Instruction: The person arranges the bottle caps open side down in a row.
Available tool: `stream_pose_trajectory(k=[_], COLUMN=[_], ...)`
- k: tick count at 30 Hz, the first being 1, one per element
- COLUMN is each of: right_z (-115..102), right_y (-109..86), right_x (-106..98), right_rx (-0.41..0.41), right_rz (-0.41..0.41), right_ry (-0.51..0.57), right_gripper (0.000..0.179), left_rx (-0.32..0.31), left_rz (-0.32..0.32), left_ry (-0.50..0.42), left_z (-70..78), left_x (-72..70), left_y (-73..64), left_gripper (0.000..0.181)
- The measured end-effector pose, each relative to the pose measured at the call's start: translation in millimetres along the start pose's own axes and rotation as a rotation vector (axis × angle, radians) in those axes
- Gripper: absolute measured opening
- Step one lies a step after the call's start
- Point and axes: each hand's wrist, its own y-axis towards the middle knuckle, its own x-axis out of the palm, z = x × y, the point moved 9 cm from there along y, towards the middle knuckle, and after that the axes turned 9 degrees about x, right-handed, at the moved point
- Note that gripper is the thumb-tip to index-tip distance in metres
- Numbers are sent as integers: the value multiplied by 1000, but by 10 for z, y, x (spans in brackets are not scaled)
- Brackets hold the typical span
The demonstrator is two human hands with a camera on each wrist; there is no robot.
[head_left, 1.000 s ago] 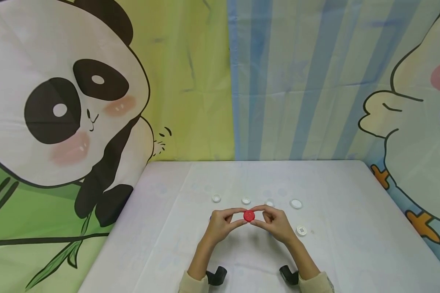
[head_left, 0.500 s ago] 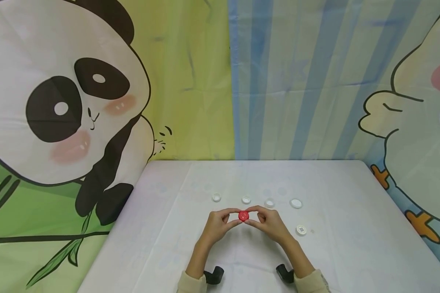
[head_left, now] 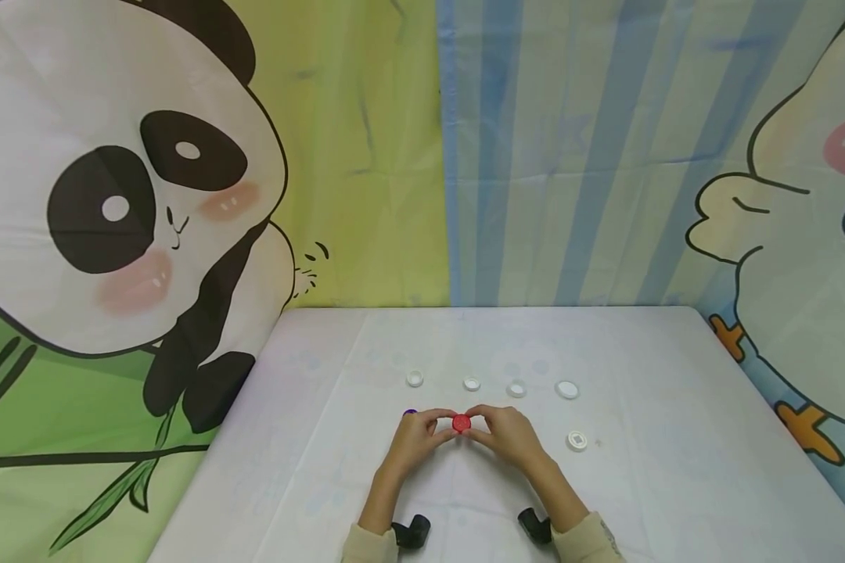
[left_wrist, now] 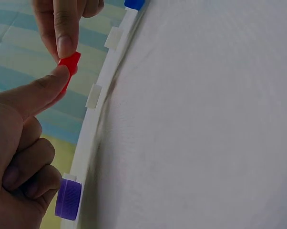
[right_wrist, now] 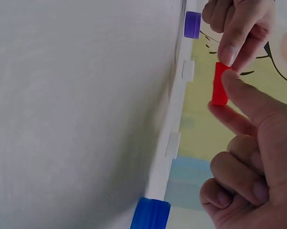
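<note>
A red bottle cap (head_left: pixel 461 423) is held above the table between both hands. My left hand (head_left: pixel 414 439) pinches its left side with thumb and forefinger. From the other side my right hand (head_left: pixel 511 439) pinches it the same way. The left wrist view shows the red cap (left_wrist: pixel 70 64) edge-on, other left fingers curled into the palm. Beyond the left hand stands a purple bottle cap (left_wrist: pixel 68 199), mostly covered in the head view. A blue bottle cap (right_wrist: pixel 150 213) appears in the right wrist view; in the head view it is hidden, seemingly behind the right hand.
Several white caps lie on the table (head_left: pixel 310 469): a small one (head_left: pixel 415 379) at the left of the far row, a larger one (head_left: pixel 566 390) at its right end, and one (head_left: pixel 577 442) right of my right hand. Printed curtains stand behind the table.
Both hands have shifted left and slightly nearer to me, with the red bottle cap between them. The purple cap's top now shows past my left hand. The white caps stay put.
</note>
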Motion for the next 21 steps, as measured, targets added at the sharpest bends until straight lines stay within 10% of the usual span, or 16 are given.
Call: stream_pose_trajectory(k=[8, 21], right_z=[45, 111], right_y=[36, 37], right_x=[138, 209], right_rx=[30, 6], right_rz=[-50, -96], right_ry=[-74, -31], right_gripper=[23, 23], left_rx=[-78, -37], left_rz=[-63, -99], left_ry=[82, 85], left_z=[-160, -164], left_x=[127, 181], left_y=[-35, -49], left_gripper=[27, 25])
